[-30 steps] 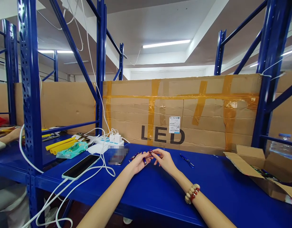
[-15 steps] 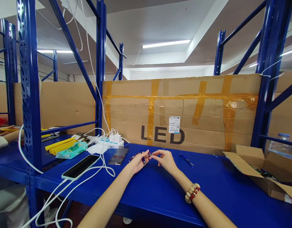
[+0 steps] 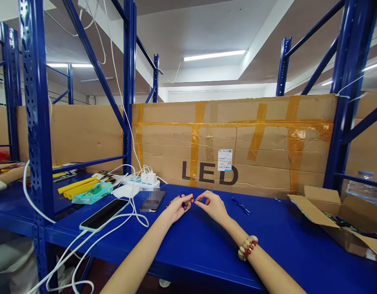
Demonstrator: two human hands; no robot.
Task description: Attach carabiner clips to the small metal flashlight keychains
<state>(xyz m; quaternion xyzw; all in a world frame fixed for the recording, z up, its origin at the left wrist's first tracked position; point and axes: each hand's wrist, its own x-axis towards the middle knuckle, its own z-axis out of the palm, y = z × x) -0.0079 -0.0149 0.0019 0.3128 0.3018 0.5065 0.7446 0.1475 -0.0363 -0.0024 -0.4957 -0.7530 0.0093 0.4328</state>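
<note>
My left hand (image 3: 176, 209) and my right hand (image 3: 213, 206) meet over the middle of the blue shelf top (image 3: 206, 241), fingertips nearly touching. Both pinch a small dark purple part (image 3: 188, 201) held between them; its exact shape is too small to make out. More small purple pieces (image 3: 170, 203) lie just left of my left hand. A beaded bracelet (image 3: 247, 247) sits on my right wrist.
A phone (image 3: 104, 214) on a white cable lies at the left, near a power strip (image 3: 139, 181), yellow tubes (image 3: 76, 186) and a green packet (image 3: 94, 193). A blue tool (image 3: 241, 206) lies right of my hands. An open carton (image 3: 338, 222) stands far right. Another person's arm (image 3: 7, 176) shows far left.
My hands have stayed in place, with the fingers working closer together on the small purple part. The view has shifted only slightly.
</note>
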